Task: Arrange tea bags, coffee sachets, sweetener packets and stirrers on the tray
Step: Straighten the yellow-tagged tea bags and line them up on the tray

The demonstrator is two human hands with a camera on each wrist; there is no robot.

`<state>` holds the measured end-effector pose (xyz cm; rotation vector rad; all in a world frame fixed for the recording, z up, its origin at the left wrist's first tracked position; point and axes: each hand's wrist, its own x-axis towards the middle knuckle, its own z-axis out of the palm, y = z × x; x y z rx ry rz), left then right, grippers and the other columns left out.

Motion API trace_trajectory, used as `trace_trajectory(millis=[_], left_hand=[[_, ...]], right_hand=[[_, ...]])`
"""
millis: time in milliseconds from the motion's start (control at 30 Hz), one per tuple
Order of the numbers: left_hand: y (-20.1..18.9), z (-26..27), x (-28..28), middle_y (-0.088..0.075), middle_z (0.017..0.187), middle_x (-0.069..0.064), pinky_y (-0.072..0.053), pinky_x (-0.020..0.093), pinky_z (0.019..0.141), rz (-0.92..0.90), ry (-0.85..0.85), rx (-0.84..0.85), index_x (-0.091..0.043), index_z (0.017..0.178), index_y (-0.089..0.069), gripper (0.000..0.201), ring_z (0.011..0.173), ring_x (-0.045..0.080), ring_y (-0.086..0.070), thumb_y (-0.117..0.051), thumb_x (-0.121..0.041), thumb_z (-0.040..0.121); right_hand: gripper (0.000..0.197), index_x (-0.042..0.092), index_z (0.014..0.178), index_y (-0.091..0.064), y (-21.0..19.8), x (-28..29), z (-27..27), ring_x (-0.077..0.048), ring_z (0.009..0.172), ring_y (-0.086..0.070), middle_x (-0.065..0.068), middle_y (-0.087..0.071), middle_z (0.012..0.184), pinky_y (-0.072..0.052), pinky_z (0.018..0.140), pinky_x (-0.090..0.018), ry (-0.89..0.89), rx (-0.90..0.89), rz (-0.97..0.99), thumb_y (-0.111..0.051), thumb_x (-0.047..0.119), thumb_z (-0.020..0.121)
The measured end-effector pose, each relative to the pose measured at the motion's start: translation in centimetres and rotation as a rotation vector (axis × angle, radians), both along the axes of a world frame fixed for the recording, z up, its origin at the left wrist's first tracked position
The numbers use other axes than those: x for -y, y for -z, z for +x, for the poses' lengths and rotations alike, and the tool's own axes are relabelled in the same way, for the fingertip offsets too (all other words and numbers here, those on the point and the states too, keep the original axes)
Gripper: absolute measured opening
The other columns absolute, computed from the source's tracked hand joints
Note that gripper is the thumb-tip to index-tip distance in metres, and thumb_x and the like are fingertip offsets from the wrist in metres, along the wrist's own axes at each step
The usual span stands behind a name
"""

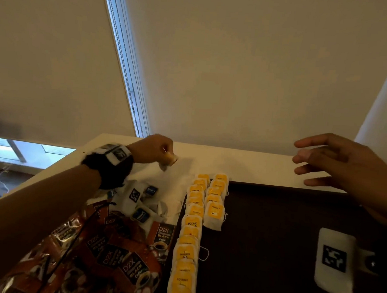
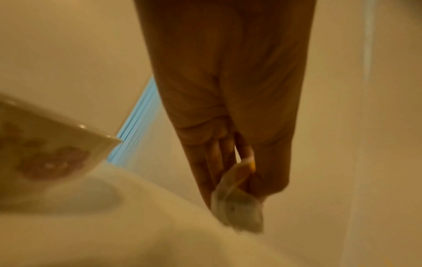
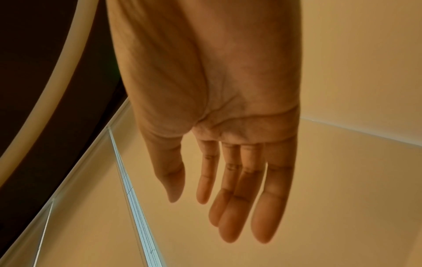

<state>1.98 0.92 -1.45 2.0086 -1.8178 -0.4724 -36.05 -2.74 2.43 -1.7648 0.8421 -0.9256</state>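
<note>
My left hand (image 1: 162, 150) hovers over the white table near its back edge and pinches a tea bag (image 1: 169, 162) with a yellow tag; the left wrist view shows the tea bag (image 2: 239, 204) hanging from my thumb and fingers. Two rows of yellow-tagged tea bags (image 1: 194, 217) lie along the left side of the dark tray (image 1: 272, 243). Left of the tray sit white sweetener packets (image 1: 141, 201) and a heap of brown coffee sachets (image 1: 111, 255). My right hand (image 1: 320, 159) floats above the tray's far right with fingers spread and holds nothing; its palm (image 3: 239, 117) fills the right wrist view.
The white table (image 1: 255, 166) ends at a wall with roller blinds and bead chains (image 1: 132, 89). A white marker block (image 1: 334, 262) with a black pattern sits on the tray's right side. A patterned packet edge (image 2: 52, 144) shows blurred in the left wrist view.
</note>
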Motion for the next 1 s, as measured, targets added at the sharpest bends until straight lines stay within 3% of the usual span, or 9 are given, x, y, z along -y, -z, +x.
trace_trajectory(millis=[133,267,367,500,633,767,900,1000], left_hand=[[-2.4,-2.8,-3.1,-0.068,0.089,0.012,-0.051,0.022,0.067,-0.007,0.106,-0.638,-0.002,0.08,-0.057,0.009,0.073,0.015,-0.064,-0.065,0.0,0.08],[-2.4,-6.5,-5.1,-0.068,0.092,0.008,-0.051,0.022,0.067,-0.002,0.251,-0.789,-0.003,0.08,-0.057,0.011,0.075,0.014,-0.063,-0.067,0.0,0.078],[-2.1,-9.2,-5.9,-0.068,0.093,0.008,-0.051,0.023,0.066,-0.062,0.298,-0.891,-0.015,0.07,-0.063,0.013,0.078,0.015,-0.064,-0.075,-0.009,0.069],[-1.4,-11.2,-6.2,-0.069,0.091,0.004,-0.054,0.025,0.069,-0.13,0.301,-1.033,-0.017,0.068,-0.064,0.011,0.08,0.016,-0.065,-0.073,-0.011,0.066],[-1.0,-12.4,-6.5,-0.071,0.096,0.006,-0.055,0.031,0.077,-0.193,0.245,-0.949,-0.018,0.07,-0.064,0.016,0.088,0.02,-0.066,-0.075,-0.007,0.071],[-1.0,-12.8,-6.6,-0.069,0.081,0.004,-0.055,0.034,0.068,-0.244,0.129,-0.661,-0.012,0.076,-0.063,0.016,0.076,0.023,-0.065,-0.074,-0.021,0.068],[0.0,-12.9,-6.3,-0.067,0.085,0.009,-0.054,0.023,0.057,-0.091,0.166,-0.351,-0.02,0.076,-0.064,0.012,0.067,0.007,-0.062,-0.075,-0.018,0.076],[0.9,-13.3,-6.0,-0.068,0.088,0.012,-0.053,0.021,0.058,0.072,0.201,-0.302,-0.019,0.081,-0.064,0.012,0.065,0.003,-0.062,-0.075,-0.015,0.078]], right_hand=[[0.016,0.023,0.101,-0.065,-0.2,-1.1,1.3,-0.013,0.081,-0.07,0.0,-0.072,0.089,-0.058,0.073,-0.03,-0.046,-0.038,0.016,-0.06,0.024,0.086],[0.017,0.024,0.104,-0.067,0.1,-3.3,4.2,-0.008,0.084,-0.069,0.001,-0.071,0.094,-0.059,0.075,-0.029,-0.169,-0.146,0.015,-0.06,0.024,0.089],[0.027,0.021,0.115,-0.063,0.7,-4.4,5.7,-0.009,0.089,-0.068,-0.001,-0.069,0.099,-0.059,0.075,-0.029,-0.287,-0.236,0.04,-0.061,0.027,0.088],[0.019,0.01,0.103,-0.064,0.9,-4.5,6.1,-0.014,0.086,-0.07,-0.009,-0.071,0.096,-0.059,0.074,-0.032,-0.308,-0.178,0.141,-0.065,0.018,0.086],[0.006,0.007,0.09,-0.063,0.7,-4.1,5.6,-0.011,0.072,-0.068,-0.014,-0.07,0.089,-0.058,0.069,-0.029,-0.204,-0.114,0.169,-0.065,0.01,0.085],[0.003,0.011,0.086,-0.062,0.2,-3.0,4.0,-0.013,0.077,-0.069,-0.011,-0.071,0.089,-0.057,0.074,-0.033,-0.079,-0.114,0.144,-0.066,0.011,0.085],[0.006,0.008,0.091,-0.064,-0.4,-2.1,2.2,-0.015,0.081,-0.07,-0.012,-0.072,0.091,-0.058,0.074,-0.033,0.015,-0.108,0.096,-0.065,0.011,0.085],[0.01,0.007,0.095,-0.064,-0.6,-1.6,1.2,-0.014,0.08,-0.07,-0.009,-0.072,0.09,-0.059,0.072,-0.032,0.063,-0.092,0.097,-0.064,0.011,0.086]])
